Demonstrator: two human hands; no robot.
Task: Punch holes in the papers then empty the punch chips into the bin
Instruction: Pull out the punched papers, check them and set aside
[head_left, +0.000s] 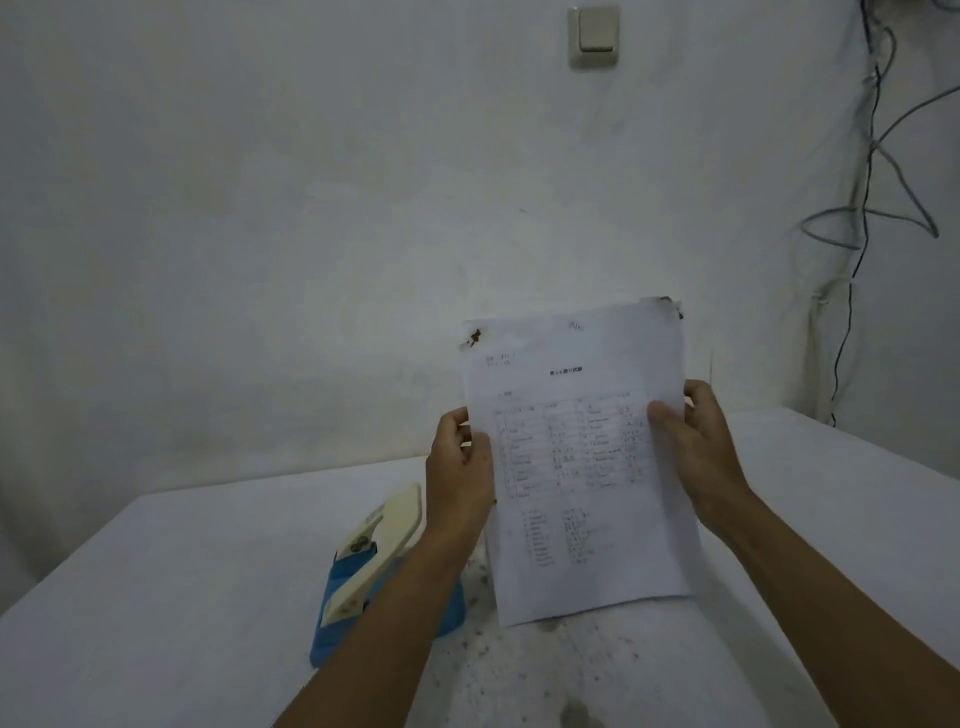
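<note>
Head view: both hands hold the papers (576, 457) upright above the white bench (156, 597) — printed table faces the camera, top corners torn and stained. Left hand (460, 457) pinches the left edge, grip closed on the sheets, thumb in front. Right hand (696, 441) clamps the right edge, thumb over the print. The hole punch (371, 551) — blue base, cream lever — sits on the bench below the left forearm, apart from the papers. Wall switch (594, 35) above, cables (872, 171) hang at right.

White papers (582, 457) with dark print; blue-and-cream hole punch (374, 561); white table (156, 597)
</note>
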